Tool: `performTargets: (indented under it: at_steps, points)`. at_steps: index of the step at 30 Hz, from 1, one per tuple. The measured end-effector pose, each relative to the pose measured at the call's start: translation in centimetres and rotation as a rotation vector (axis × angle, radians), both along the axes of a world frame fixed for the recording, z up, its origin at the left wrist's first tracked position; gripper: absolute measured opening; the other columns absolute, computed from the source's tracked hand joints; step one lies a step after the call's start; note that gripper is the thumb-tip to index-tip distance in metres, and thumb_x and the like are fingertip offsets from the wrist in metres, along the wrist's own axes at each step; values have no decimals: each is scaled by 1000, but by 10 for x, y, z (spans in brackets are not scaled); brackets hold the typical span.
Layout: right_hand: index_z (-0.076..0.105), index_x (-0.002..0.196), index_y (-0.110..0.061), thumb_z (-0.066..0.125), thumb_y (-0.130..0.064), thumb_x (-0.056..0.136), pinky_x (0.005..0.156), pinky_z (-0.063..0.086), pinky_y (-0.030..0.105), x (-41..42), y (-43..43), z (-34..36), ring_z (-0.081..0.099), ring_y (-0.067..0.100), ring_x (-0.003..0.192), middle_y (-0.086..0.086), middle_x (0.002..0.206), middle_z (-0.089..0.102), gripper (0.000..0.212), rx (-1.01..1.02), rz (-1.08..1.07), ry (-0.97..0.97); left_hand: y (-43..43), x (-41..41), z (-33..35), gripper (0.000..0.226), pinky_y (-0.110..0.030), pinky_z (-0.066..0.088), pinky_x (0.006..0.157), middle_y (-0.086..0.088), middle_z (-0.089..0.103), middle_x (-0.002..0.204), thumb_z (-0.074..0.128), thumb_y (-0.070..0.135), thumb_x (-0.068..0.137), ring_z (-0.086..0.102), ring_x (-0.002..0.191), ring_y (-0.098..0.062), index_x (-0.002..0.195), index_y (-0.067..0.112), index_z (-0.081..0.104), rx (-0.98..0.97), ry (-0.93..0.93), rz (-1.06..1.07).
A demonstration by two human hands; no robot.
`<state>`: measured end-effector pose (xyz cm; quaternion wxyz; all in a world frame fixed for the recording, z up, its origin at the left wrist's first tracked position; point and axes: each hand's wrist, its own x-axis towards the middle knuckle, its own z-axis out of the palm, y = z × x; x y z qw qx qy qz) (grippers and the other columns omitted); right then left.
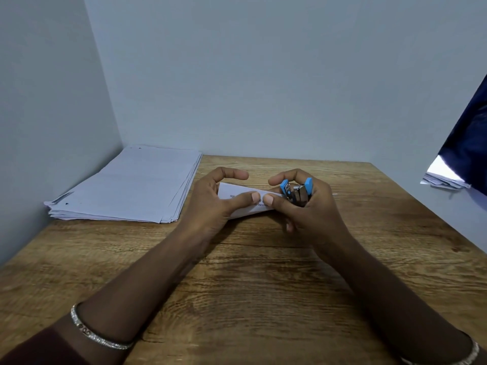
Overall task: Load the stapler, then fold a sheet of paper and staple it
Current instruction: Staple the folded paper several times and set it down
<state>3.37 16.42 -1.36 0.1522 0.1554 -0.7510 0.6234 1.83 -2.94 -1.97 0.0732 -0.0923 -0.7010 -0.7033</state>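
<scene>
**Folded sheet could slip or spring open before the staple goes in**

On the far left of the surface (237, 285) lies a paper stack (126, 184). The left hand (210, 201) pinches the folded paper (238, 194) between thumb and fingers, near the middle. Its layers may shift if that pinch loosens. On the right, the right hand (308, 206) is curled around the blue stapler (297, 192), its thumb on the paper. A skewed entry could miss the edge. Whether staples are loaded is hidden, and so is the paper's right end.

Left hand (210, 204) is pinching folded paper (238, 197) above wooden table (263, 285); right hand (311, 209) is gripping blue stapler (297, 191) at the paper's end.
</scene>
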Motion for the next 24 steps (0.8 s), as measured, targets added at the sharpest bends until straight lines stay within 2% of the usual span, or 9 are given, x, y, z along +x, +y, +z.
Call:
performTargets:
  at_steps: [4,8,11,13,15,17,18,21,24]
  points:
    - [68,105,-15,81,-13,86,39,44,20,-2,2,-1,50,11,36,4,68,70,23,-15,-15,-6,1,-2,1,36,-44,52,68,-8,72,86,89,33,67,66,79,-28,101,31,75,130,-47,-70]
    - [68,105,-17,81,-14,86,41,46,23,-3,3,-2,50,12,36,-5,62,69,23,-11,-15,-13,0,-2,0,27,-36,53,61,-6,72,80,82,28,77,68,75,-26,102,30,74,155,-77,-111]
    - [68,104,-14,81,-12,86,41,45,22,-4,4,-1,51,12,36,-8,58,68,22,-7,-22,-7,2,0,2,20,-37,53,67,-1,73,80,79,29,82,69,78,-21,101,30,73,146,-63,-87]
    - [69,104,-15,80,-13,87,43,48,24,-4,3,-1,54,13,37,-10,55,67,21,22,-33,3,3,3,4,15,-25,51,72,11,74,87,75,38,87,68,86,-7,98,30,70,-69,112,117]
    - [72,102,-17,80,-12,87,43,50,23,-3,3,-1,59,15,42,-3,54,67,18,27,-52,20,0,5,6,19,-24,45,72,11,68,90,67,43,91,61,92,-9,91,24,63,-349,401,423]
    - [75,99,-19,80,-12,86,46,51,21,-3,3,-1,68,16,52,2,63,72,16,-1,-72,27,-6,9,10,32,-28,41,64,6,58,74,59,41,97,55,75,-15,77,17,55,-409,589,584]
    - [76,99,-19,81,-12,86,51,54,22,-3,3,-1,73,17,60,1,70,75,15,-8,-82,34,-9,9,10,40,-29,39,58,4,55,63,55,41,100,52,64,-15,70,16,54,-387,614,552]
    - [78,96,-22,82,-15,84,70,60,28,-5,6,-1,76,9,80,-8,87,79,14,139,-168,145,-1,17,5,65,-22,40,44,-4,60,45,45,55,102,55,41,-15,57,13,64,-258,361,142]
    - [78,94,-23,81,-17,85,77,60,31,-4,6,0,74,7,86,-13,88,78,11,221,-204,258,12,19,-2,84,-19,35,37,-17,73,64,43,81,84,60,43,-21,73,6,77,-130,-131,-212]
